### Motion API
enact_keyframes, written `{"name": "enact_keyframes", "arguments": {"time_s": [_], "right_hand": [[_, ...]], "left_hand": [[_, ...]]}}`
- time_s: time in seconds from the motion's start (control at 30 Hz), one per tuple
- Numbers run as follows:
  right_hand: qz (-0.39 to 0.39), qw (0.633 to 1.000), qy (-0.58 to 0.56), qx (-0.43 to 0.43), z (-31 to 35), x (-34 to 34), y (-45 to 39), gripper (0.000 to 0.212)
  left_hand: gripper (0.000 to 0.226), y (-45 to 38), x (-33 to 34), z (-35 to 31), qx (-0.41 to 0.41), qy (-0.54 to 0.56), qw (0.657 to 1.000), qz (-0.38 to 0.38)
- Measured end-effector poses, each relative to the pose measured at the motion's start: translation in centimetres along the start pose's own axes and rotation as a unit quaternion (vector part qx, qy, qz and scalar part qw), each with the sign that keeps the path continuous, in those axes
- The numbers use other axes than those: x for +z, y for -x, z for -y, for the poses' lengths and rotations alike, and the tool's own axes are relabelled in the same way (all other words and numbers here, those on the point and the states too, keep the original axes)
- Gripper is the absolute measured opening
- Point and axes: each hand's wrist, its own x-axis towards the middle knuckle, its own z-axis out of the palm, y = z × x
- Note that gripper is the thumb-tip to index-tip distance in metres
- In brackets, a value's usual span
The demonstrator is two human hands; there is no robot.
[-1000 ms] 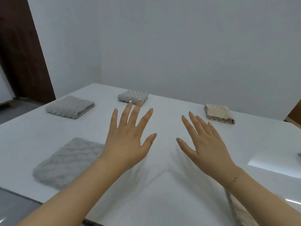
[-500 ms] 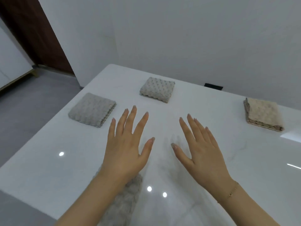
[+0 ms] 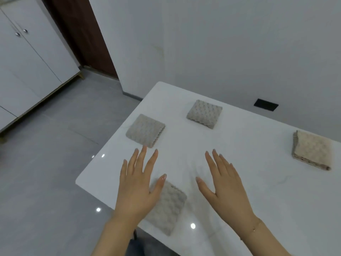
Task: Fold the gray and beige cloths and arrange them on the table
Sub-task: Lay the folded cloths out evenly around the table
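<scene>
Overhead, from the head camera, both hands are held out flat above the white table (image 3: 239, 163), backs up. The left hand (image 3: 137, 185) has its fingers straight and fanned apart, holding nothing; it hides part of a gray cloth (image 3: 168, 206) that lies folded near the table's front edge. Whether the palm touches that cloth cannot be told. The right hand (image 3: 224, 187) is just as slack, fingers straight and a little apart, thumb out to the side, over bare tabletop; a thin bracelet (image 3: 255, 227) circles its wrist. A second folded gray cloth (image 3: 145, 131) sits by the left edge, just past the left fingertips, and a third (image 3: 204, 114) lies farther back near the wall. The folded beige cloth (image 3: 311, 150) rests well apart at the right. Beyond the table stand a white cabinet (image 3: 27, 58) and a dark door (image 3: 81, 34).
</scene>
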Motion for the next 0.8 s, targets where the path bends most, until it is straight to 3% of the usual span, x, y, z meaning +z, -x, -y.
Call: {"name": "enact_keyframes", "arguments": {"time_s": [0.13, 0.33, 0.47, 0.67, 0.8], "right_hand": [[0.001, 1.000, 0.002, -0.007, 6.0, 2.8, -0.5, 0.074], [-0.046, 0.995, -0.053, 0.064, 17.7, 7.2, -1.2, 0.075], [-0.069, 0.994, -0.032, 0.075, 24.5, 8.8, -2.5, 0.073], [-0.065, 0.990, 0.060, 0.106, 29.0, 11.3, -6.3, 0.074], [-0.071, 0.986, 0.058, 0.141, 29.5, 13.1, -10.6, 0.073]], "left_hand": [[0.065, -0.1, -1.5, 5.8, 0.026, -0.001, 1.000, -0.003], [0.064, -0.2, -6.7, 17.2, 0.097, 0.002, 0.995, -0.002], [0.064, -1.2, -9.2, 23.0, 0.125, -0.014, 0.992, 0.019], [0.066, -5.3, -10.0, 27.8, 0.134, -0.033, 0.989, 0.045], [0.066, -10.1, -9.6, 29.8, 0.161, -0.044, 0.983, 0.073]]}}
